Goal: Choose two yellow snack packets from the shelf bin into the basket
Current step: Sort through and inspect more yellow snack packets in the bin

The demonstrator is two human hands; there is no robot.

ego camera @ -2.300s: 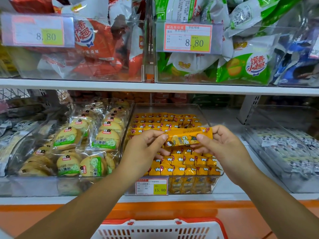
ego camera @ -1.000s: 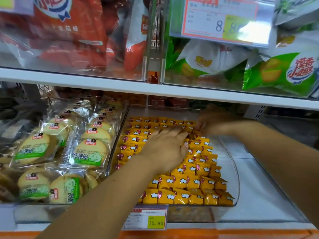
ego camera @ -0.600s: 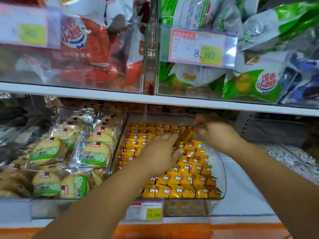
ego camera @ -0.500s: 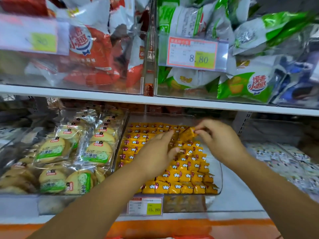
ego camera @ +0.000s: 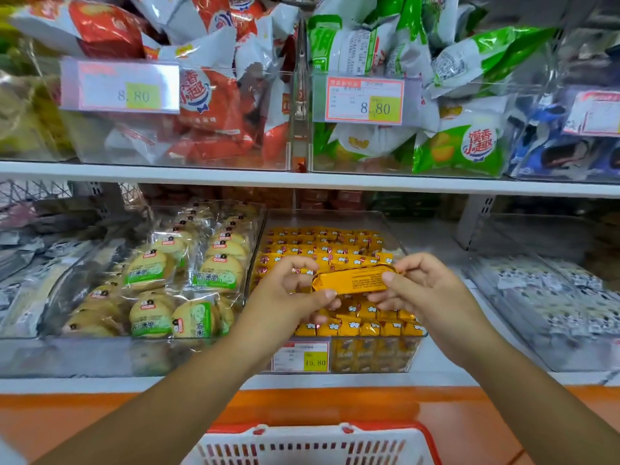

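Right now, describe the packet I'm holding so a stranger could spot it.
On the lower shelf, find the clear bin of yellow packets beside the round biscuits. Above it, left hand and right hand pinch one yellow snack packet, alone lifted, printed back showing.

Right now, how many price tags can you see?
4: one on the red snack bin, one on the green snack bin, one partly cut off at far right, one below the yellow packets.

Two bare forearms are showing in the frame, with no sleeves reaching the wrists. The left hand (ego camera: 288, 297) and right hand (ego camera: 424, 290) are wearing no gloves, rings or watch.
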